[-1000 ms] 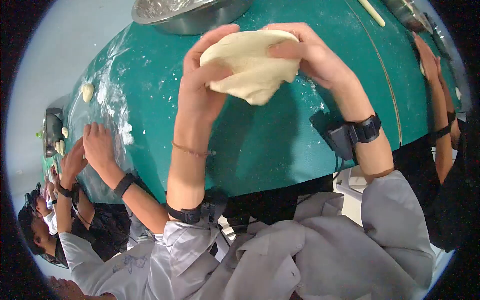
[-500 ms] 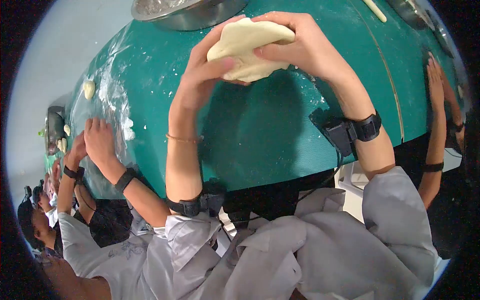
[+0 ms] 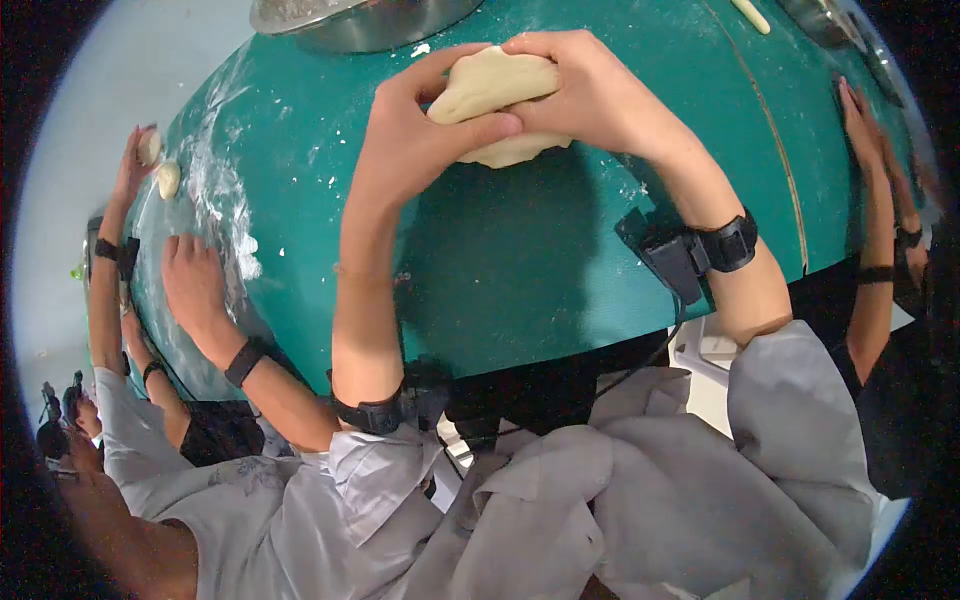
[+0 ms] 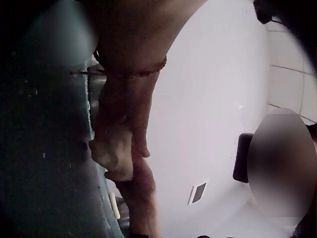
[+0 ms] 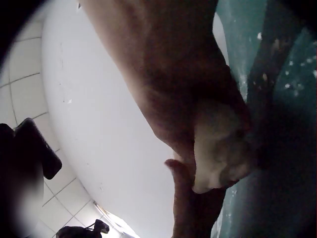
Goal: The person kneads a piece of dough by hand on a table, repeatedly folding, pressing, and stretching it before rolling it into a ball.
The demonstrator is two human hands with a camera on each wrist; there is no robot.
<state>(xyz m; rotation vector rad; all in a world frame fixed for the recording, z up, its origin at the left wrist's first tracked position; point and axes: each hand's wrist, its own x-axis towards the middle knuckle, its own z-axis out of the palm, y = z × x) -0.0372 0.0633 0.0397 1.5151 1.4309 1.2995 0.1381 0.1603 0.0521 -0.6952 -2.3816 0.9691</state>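
Note:
A pale lump of dough [image 3: 495, 85] is held up above the green table [image 3: 500, 260] between both hands. My left hand [image 3: 410, 135] grips its left side, the thumb lying across the front of it. On the other side my right hand [image 3: 595, 95] grips it, with the thumb pressed into the middle, so the dough folds around the thumbs. In the left wrist view the dough [image 4: 116, 151] hangs between the two hands, and the right wrist view shows the dough [image 5: 220, 148] too. The far fingers are partly hidden behind it.
A metal bowl [image 3: 370, 25] stands at the table's far edge. Flour [image 3: 235, 225] and a small dough piece [image 3: 169, 180] lie to the left, near another person's hands [image 3: 195, 285]. A dough stick [image 3: 750, 14] lies at the upper right, and another person's arms [image 3: 878, 200] reach in at the right.
Both hands have come closer together and a little farther up the view, and the spread dough is folded more compactly. At the left, another person's hand has lifted a dough piece.

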